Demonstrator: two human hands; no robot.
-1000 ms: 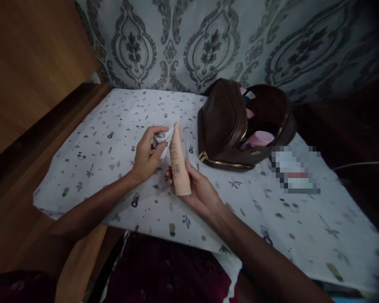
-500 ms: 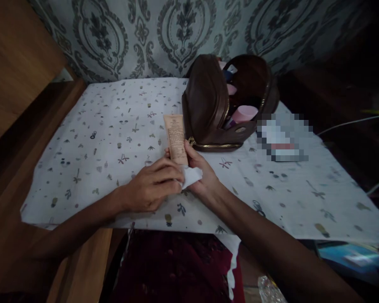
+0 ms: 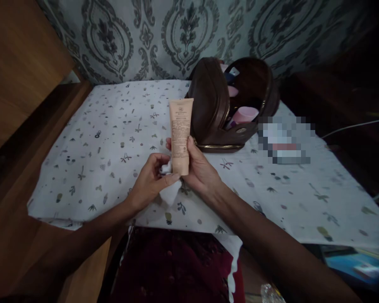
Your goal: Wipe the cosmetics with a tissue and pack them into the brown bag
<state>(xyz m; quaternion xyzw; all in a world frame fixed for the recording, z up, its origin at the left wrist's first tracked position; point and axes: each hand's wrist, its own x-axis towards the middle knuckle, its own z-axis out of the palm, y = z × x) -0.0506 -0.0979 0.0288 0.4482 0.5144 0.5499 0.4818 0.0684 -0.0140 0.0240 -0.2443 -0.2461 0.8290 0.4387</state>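
One tube (image 3: 180, 130), tan, held up over the near part of the cloth (image 3: 113, 126), cap (image 3: 180, 167) end toward the person, flat end away, printed side facing the camera. Right hand (image 3: 205, 170) grips the tube from the right and behind: thumb on its right edge, fingertips showing past its left edge. Left hand (image 3: 151, 179) pinches a white wipe (image 3: 170, 193), crumpled, part hanging below the thumb; thumb lies at the cap's lower edge, fingers curled beside it. Brown bag (image 3: 208, 105) sits just behind and right of the tube, unzipped, gold zip; the tube's upper right overlaps it in view, contact unclear. Inside the bag: a pink item (image 3: 245, 114) near the front, more small items further back, too dark to name. Pixelated thing (image 3: 284, 141) lies right of the bag, contents unreadable. White cord (image 3: 353, 126) runs off right. Cloth is white with small plant prints; patterned grey backdrop (image 3: 189, 33) behind, wood panel (image 3: 22, 50) at left. Dark red garment (image 3: 177, 265) below the table edge.
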